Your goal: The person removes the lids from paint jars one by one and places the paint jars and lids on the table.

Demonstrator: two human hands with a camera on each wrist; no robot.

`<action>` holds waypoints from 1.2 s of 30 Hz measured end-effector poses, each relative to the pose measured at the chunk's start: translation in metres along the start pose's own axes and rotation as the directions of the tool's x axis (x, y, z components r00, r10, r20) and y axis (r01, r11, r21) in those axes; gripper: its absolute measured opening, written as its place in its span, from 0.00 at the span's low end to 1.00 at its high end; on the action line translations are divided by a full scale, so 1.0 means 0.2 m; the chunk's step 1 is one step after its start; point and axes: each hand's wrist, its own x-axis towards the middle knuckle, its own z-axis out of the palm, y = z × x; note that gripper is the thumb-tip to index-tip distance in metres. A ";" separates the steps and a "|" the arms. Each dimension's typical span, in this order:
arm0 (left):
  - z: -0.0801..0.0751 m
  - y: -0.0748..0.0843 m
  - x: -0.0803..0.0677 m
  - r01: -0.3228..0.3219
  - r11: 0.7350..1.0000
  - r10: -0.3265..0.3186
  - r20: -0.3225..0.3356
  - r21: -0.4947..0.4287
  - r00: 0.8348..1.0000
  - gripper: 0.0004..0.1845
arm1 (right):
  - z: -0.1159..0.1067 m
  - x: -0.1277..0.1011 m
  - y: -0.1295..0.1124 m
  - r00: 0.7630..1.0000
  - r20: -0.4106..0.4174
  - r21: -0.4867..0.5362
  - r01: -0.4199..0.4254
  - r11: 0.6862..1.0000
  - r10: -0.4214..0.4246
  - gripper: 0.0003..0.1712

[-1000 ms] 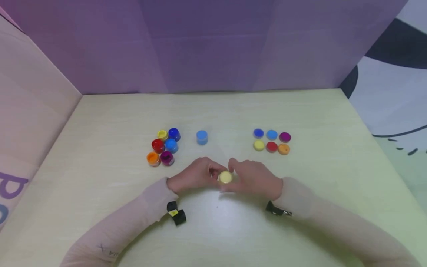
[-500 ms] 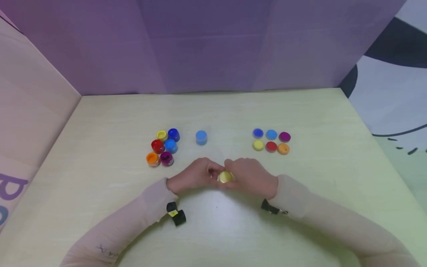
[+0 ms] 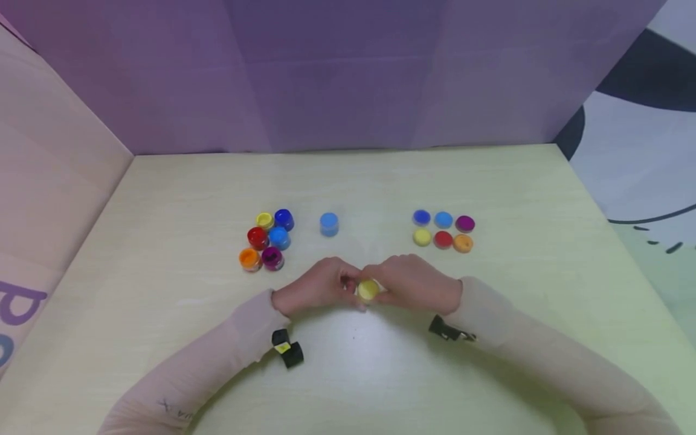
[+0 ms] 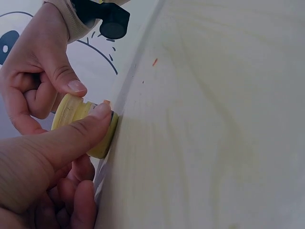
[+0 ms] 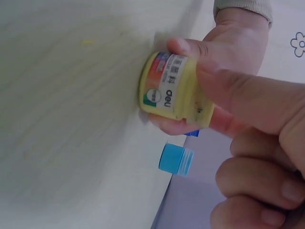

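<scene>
Head view: near the middle of the pale wooden table (image 3: 489, 181), left hand (image 3: 312, 289) and right hand (image 3: 415, 284) meet around a small yellow paint pot (image 3: 368, 289), fingers of both curled on it. To the far left, a cluster of six open paint pots (image 3: 266, 240): yellow, dark blue, red, light blue, orange, purple. Just right of that, standing alone, a capped light blue pot (image 3: 328, 223). To the far right, six loose lids (image 3: 443, 230) in two rows, blue, light blue, purple behind, yellow, red, orange in front. At the far left edge, part of purple lettering on the pink side wall (image 3: 22, 302), too cropped to read. Compared with a second ago, right hand rolled further over the pot's top, wrist swung rightward; left hand, pots and lids unchanged. Left wrist view: left thumb pressed along the pot's side, right thumb and forefinger pinching the yellow lid (image 4: 71, 110) at its edge, pot base against the table. Right wrist view: pot lying sideways to the camera, gripped by left fingers around the body and right thumb across the lid end; label reads "deli" in white, with a green round badge, a barcode strip and small characters too fine to read; capped light blue pot visible beyond.
</scene>
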 end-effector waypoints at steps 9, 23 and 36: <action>0.00 0.00 0.00 0.000 1.000 0.000 0.008 0.003 1.000 0.14 | -0.01 -0.01 0.03 0.999 0.005 -0.060 0.052 0.997 -0.051 0.23; 0.01 0.00 0.00 -0.037 0.999 0.037 0.002 0.028 0.999 0.20 | 0.09 0.02 -0.05 0.975 -0.109 -0.063 -0.199 0.978 0.192 0.26; 0.00 0.01 -0.01 -0.016 1.000 0.016 0.000 0.012 1.000 0.19 | 0.05 0.00 -0.03 0.988 -0.042 0.033 -0.147 0.989 0.148 0.17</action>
